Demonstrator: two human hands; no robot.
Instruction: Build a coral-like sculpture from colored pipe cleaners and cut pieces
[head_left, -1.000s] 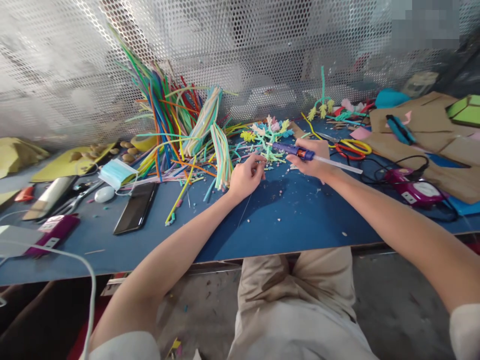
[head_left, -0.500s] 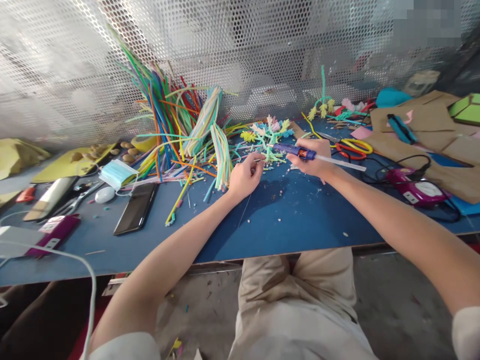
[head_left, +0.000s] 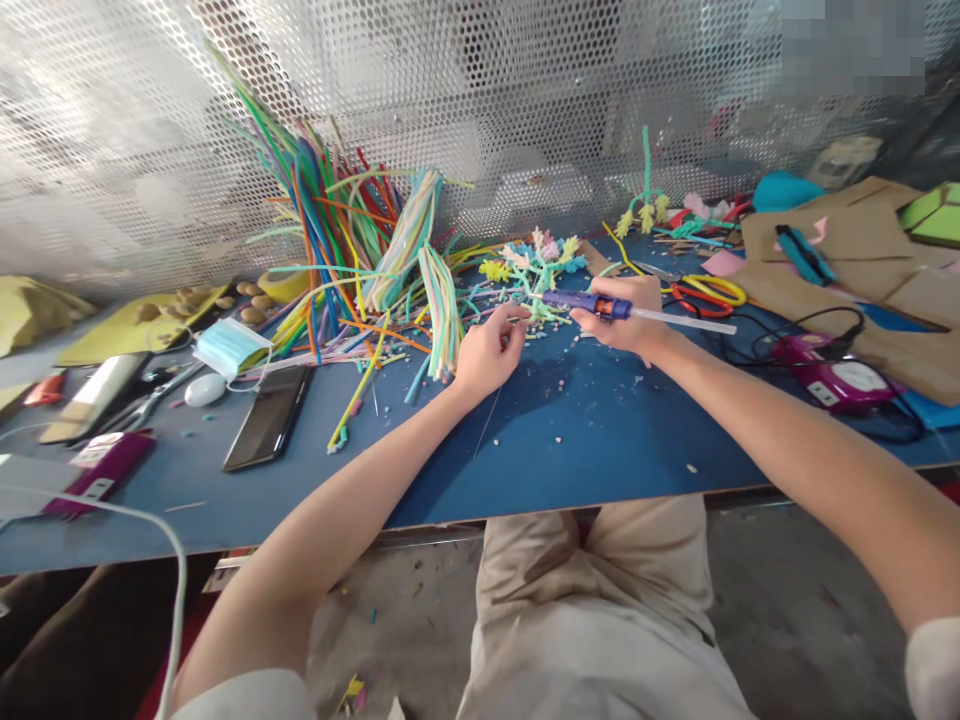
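My right hand (head_left: 622,315) is wrapped round a blue hot glue gun (head_left: 581,303), with a pale glue stick (head_left: 694,323) jutting from its rear. The gun's nozzle points left, close to the fingertips of my left hand (head_left: 491,350). Those left fingers are curled and pinched together; whatever lies in them is too small to make out. A thin thread or wire (head_left: 487,425) runs down from below the left hand. Just behind the nozzle lie pipe cleaner flowers (head_left: 551,258) in pastel colours. A bundle of pastel pipe cleaners (head_left: 439,315) lies beside my left hand.
Many coloured pipe cleaners (head_left: 315,230) lean against the perforated metal screen (head_left: 525,120). To the left are a phone (head_left: 268,418), a face mask (head_left: 232,347) and a purple power strip (head_left: 105,470). Scissors (head_left: 709,293), another purple power strip (head_left: 836,370) and brown cardboard (head_left: 862,245) occupy the right side.
Both hands hold nearly the same pose, the glue gun still close to the left fingertips. The view has shifted very slightly.
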